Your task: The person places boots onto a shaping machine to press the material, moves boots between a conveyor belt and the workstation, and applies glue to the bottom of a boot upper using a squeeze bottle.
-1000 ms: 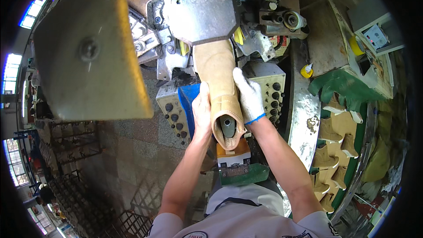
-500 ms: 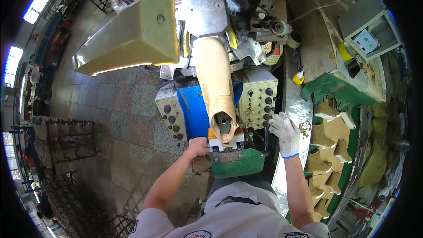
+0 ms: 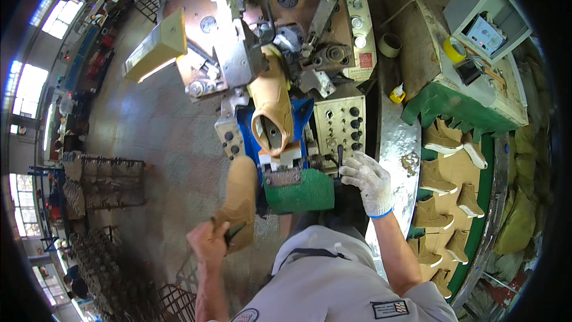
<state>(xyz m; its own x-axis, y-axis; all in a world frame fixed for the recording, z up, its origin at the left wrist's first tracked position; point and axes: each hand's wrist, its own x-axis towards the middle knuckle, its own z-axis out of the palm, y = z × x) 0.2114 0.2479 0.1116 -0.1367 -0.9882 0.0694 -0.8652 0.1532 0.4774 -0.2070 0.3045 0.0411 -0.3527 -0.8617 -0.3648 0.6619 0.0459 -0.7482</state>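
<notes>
a: where is the work at this station?

b: the bare left hand (image 3: pixel 207 243) is clamped on the opening of a tan suede boot upper on its last (image 3: pixel 239 200), held low at the near left, clear of the machine. a second tan boot upper (image 3: pixel 271 106) sits mounted in the grey metal lasting machine (image 3: pixel 280 53), above the blue guard (image 3: pixel 247 137) and the green padded rest (image 3: pixel 298 191).

a: and the other hand?

b: the right hand in a white knit glove (image 3: pixel 368 180) lies with its fingers curled beside a black lever (image 3: pixel 340 158) at the cream control panel (image 3: pixel 341 124). i cannot tell whether it grips the lever or only rests against it.

a: orientation of the held boot?

b: its long axis runs near to far, tilted slightly right. the opening is nearest the person, the other end points away toward the machine. which end of it is the toe is not clear from this view.

a: judgement on handling?

b: keep the grip at the opening, firm, so the upper does not twist on the last. carry it clear of the mounted boot and the clamps. keep the gloved fingers out of moving parts while near the lever.
</notes>
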